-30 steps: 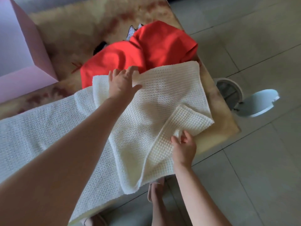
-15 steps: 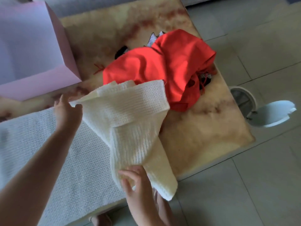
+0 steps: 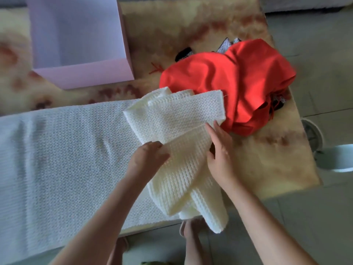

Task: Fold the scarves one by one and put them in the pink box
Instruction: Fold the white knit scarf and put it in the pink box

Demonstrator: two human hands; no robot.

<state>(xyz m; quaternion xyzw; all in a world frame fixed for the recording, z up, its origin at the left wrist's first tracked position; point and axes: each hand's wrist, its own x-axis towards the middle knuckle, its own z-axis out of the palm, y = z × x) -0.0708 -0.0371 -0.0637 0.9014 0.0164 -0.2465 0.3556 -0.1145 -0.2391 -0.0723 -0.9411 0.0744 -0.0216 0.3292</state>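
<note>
Fingers of the left hand curl into a fold of the white scarf. The right hand lies flat on it, fingers straight and together. Half a second ago the hands were wide apart. Now the doubled end lies rumpled on the table, one corner overhanging, so I judge the fold unfinished. Red scarf just beyond; pink box apart.
</note>
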